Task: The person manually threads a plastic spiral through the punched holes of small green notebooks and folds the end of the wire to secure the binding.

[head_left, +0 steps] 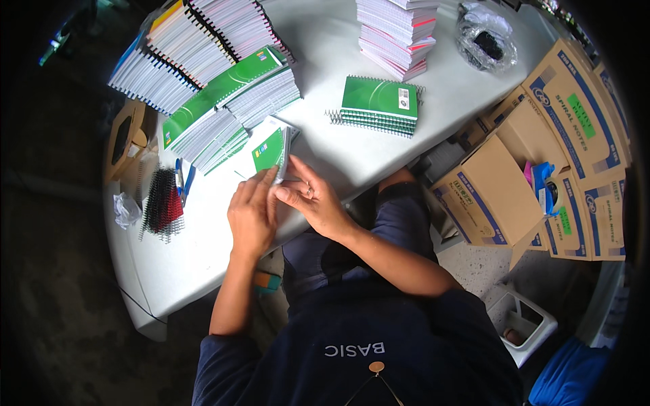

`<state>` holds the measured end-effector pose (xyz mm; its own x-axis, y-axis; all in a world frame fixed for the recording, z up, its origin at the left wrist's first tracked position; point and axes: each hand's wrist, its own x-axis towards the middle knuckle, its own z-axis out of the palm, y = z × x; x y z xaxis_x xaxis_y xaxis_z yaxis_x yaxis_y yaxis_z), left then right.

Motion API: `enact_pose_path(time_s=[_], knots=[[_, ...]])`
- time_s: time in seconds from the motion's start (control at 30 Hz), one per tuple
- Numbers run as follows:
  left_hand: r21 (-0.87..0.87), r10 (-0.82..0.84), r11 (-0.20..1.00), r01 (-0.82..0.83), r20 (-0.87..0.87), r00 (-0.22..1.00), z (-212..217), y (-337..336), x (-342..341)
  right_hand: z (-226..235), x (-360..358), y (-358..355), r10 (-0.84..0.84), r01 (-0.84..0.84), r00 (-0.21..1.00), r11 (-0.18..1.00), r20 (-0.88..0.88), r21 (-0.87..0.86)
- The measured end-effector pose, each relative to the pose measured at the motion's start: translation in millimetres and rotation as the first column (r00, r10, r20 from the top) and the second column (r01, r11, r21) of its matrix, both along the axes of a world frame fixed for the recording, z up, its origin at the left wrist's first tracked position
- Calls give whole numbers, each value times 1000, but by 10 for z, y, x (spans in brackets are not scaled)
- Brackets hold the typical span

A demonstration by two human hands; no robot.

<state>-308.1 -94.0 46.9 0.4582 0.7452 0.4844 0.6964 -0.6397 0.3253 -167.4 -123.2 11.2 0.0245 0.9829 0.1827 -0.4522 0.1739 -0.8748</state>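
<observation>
Right at the near edge of the white surface, both hands meet on a small green-covered notebook with white pages. The right hand has its fingers pinched together on the notebook's near long edge, thumb and forefinger closed on it, a ring on one finger. The left hand lies beside it with fingers stretched forward and pressed against the same edge, so its grip is flat against the book rather than wrapped around it; I cannot tell whether it clamps anything underneath. The notebook rests slightly tilted on the surface, just ahead of the person's knees. Just beyond it, a slanting row of green-covered notebooks fans out, and farther back stand rows of white-paged spiral pads with dark wire bindings. To the right lies a neat stack of green spiral-bound notebooks, with a taller stack of white pads with red edges behind it. To the left, a bundle of black and red wire binding combs sits near the surface's edge. Brown cardboard boxes crowd the floor on the right.
</observation>
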Motion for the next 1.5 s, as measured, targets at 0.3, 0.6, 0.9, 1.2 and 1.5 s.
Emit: enact_pose_path(time_s=[0.3, 0.6, 0.9, 1.2, 1.5], knots=[[-597, 113, 766, 239, 491, 864, 51, 246, -204, 17, -61, 137, -70, 35, 984, 977, -162, -209], [-420, -74, 891, 174, 245, 967, 13, 229, -239, -84, -125, 183, -194, 84, 957, 895, -214, -437], [-285, -16, 956, 72, 194, 981, -15, 223, -233, 41, -217, 271, -135, -11, 936, 912, -325, -410], [173, 302, 898, -404, 425, 853, 313, 70, -831, 63, -282, 410, -299, 193, 940, 864, -165, -465], [183, 435, 781, -597, 526, 731, 433, -349, -973, 66, -291, 649, -161, 72, 971, 901, -177, -427]])
